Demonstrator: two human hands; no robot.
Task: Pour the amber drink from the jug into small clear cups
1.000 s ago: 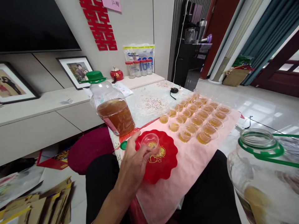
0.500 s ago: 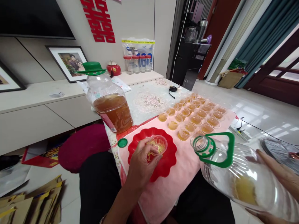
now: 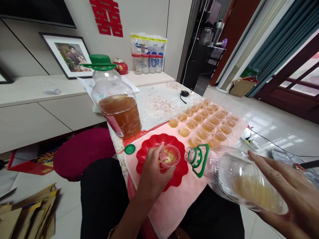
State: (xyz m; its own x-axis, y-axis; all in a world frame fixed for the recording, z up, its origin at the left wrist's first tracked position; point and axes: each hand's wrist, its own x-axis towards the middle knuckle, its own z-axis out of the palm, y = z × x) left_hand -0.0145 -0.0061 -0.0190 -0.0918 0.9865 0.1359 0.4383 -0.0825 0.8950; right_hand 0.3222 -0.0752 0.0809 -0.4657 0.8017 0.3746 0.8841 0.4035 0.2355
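Between the fingers of my left hand [image 3: 154,172] is a small clear plastic cup [image 3: 170,156] with yellowish shreds inside. The cup is held over a red scalloped plate [image 3: 179,174]. My right hand [image 3: 281,186] grips the base end of a large clear plastic bottle [image 3: 239,176]. That bottle lies nearly on its side, with a little yellow liquid along its lower wall. Its uncapped neck, with a green handle ring [image 3: 201,160], points left toward the cup and stands apart from it. A green cap [image 3: 130,149] rests beside the plate.
Several filled cups [image 3: 208,127] stand in rows on the pink cloth [image 3: 171,209]. A big jug of amber liquid [image 3: 122,116] with a green lid stands at the table's left. Farther back lie a black tape measure [image 3: 184,94] and lidded jars [image 3: 145,63]. A maroon stool [image 3: 83,154] is at left.
My right hand has brought the bottle left and tipped it flatter, so its mouth is closer to the cup. My left hand has turned the cup slightly more upright.
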